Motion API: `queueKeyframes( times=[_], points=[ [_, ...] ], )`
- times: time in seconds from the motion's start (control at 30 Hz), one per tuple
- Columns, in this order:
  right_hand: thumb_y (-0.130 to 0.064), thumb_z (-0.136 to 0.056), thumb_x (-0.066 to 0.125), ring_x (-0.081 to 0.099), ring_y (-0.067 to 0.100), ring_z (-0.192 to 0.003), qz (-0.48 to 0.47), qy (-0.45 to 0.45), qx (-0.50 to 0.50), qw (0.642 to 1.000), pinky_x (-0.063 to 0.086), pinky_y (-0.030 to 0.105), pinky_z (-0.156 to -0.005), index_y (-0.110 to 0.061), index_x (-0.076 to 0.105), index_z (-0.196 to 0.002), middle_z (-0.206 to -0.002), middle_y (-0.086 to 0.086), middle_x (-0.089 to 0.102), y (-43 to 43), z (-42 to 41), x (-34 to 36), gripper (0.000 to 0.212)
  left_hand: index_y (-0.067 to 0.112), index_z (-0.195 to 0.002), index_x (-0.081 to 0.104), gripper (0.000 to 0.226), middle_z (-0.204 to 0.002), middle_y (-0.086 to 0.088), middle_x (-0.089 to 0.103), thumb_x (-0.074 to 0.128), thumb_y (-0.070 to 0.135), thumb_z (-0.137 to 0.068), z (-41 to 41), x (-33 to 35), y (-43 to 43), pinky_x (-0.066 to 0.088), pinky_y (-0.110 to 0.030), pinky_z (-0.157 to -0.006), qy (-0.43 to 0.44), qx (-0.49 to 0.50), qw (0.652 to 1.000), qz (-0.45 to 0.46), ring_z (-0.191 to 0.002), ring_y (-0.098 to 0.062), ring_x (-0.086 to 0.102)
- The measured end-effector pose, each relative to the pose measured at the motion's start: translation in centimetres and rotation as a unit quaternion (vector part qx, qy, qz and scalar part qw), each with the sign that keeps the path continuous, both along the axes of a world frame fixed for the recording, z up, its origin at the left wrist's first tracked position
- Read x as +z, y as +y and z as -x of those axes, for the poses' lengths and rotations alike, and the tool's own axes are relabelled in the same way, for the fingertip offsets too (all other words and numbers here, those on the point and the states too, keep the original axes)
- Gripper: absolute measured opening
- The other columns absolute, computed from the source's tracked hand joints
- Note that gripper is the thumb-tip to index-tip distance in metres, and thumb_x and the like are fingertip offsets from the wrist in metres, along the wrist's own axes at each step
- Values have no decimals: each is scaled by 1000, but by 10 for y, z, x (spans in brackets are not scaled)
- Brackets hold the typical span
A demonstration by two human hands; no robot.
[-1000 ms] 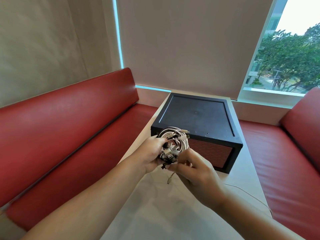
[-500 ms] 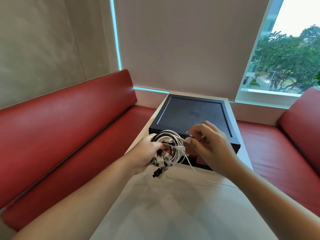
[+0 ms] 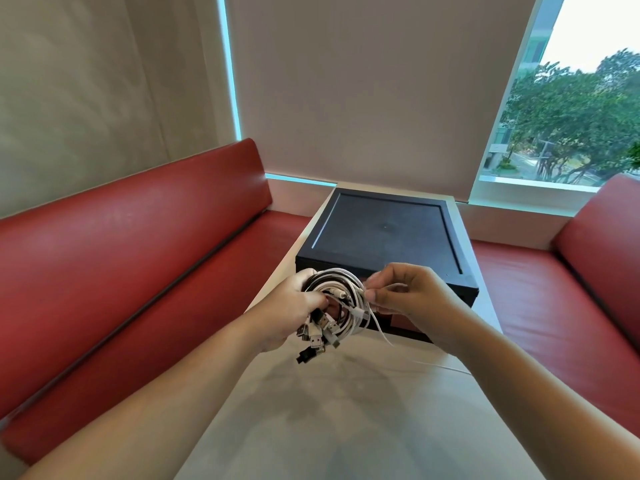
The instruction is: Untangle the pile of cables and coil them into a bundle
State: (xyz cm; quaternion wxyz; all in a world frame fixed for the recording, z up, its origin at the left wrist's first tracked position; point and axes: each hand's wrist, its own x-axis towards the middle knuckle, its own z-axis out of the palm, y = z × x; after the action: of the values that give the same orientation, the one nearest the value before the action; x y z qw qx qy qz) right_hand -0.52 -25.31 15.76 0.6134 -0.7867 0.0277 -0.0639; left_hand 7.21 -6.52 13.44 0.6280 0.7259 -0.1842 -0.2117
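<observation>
**Both hands on cable coil, held above table**

Left hand [image 3: 294,315] grips the cable coil [image 3: 343,296]: fingers curled round its left side, thumb pressed over the front. The coil is mostly white loops with some black ones and is held in the air, off the table [image 3: 346,427]. A bunch of USB plugs [image 3: 320,336] hangs just below the left fingers, with a black plug lowest.

Right hand [image 3: 412,299] is just right of the coil, fingers bent, fingertips pinching a thin white strand [image 3: 379,329] at the coil's right edge. From that pinch the strand drops down, then trails along the table and passes under the right forearm.

Just beyond both sets of fingers sits a black box [image 3: 384,233] on the table's far end. Red bench [image 3: 138,271] well left of the left fingers, red seat [image 3: 554,306] to the right of the right ones.
</observation>
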Motion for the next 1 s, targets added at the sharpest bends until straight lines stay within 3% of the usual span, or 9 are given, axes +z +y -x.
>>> queueKeyframes(
  times=[0.07, 0.2, 0.37, 0.57, 0.73, 0.87, 1.0],
  points=[
    [1, -78, 73, 68, 21, -78, -43, 20, 33, 998, 56, 33, -77, -7, 61, -80, -84, 9, 69, -2, 0, 2, 15, 5, -109, 59, 29, -87, -5, 67, 47, -10, -88, 0, 0, 0, 50, -38, -80, -6, -9, 1000, -3, -84, -16, 62],
    [-2, -80, 74, 64, 17, -72, 36, 23, 54, 998, 55, 29, -76, -9, 62, -91, -80, 8, 62, -3, 0, 3, 18, 7, -108, 60, 28, -90, -8, 68, 48, -10, -90, 2, -1, 0, 51, -34, -74, 4, -17, 1000, 3, -86, -18, 63],
    [-3, -86, 68, 58, 16, -75, 14, 67, 99, 993, 50, 29, -76, -11, 61, -85, -81, 7, 61, -4, 2, 4, 11, 7, -112, 61, 32, -94, -11, 68, 47, -10, -90, 5, 0, -2, 52, -33, -74, 13, -23, 1000, 1, -88, -20, 63],
    [-5, -85, 68, 56, 14, -72, 67, 36, 73, 994, 50, 28, -73, -15, 57, -90, -83, 3, 58, 1, 2, 1, 16, 5, -112, 60, 33, -92, -11, 67, 45, -12, -88, 5, 0, -1, 51, -33, -72, 19, -18, 1000, -2, -85, -19, 62],
    [-2, -88, 64, 51, 17, -73, 48, 61, 99, 992, 46, 33, -73, -14, 56, -83, -82, 6, 56, 0, 2, 3, 15, 6, -112, 61, 34, -92, -9, 69, 46, -11, -88, 6, 1, -2, 51, -27, -71, 18, -27, 999, -3, -83, -15, 64],
    [-10, -87, 68, 55, 14, -70, 149, 7, 52, 987, 52, 36, -73, -18, 59, -81, -77, 0, 61, 4, 2, -2, 13, 8, -105, 62, 33, -86, -6, 68, 45, -13, -87, 5, 2, -2, 50, -28, -69, 28, -17, 999, 3, -78, -14, 63],
    [-13, -78, 78, 58, 14, -70, 114, 15, 56, 992, 54, 31, -71, -16, 55, -87, -78, -1, 60, -2, 2, -1, 25, 10, -102, 63, 34, -86, -6, 69, 45, -14, -87, 5, 4, -1, 51, -31, -73, 33, -20, 999, 8, -81, -17, 64]
  ],
)
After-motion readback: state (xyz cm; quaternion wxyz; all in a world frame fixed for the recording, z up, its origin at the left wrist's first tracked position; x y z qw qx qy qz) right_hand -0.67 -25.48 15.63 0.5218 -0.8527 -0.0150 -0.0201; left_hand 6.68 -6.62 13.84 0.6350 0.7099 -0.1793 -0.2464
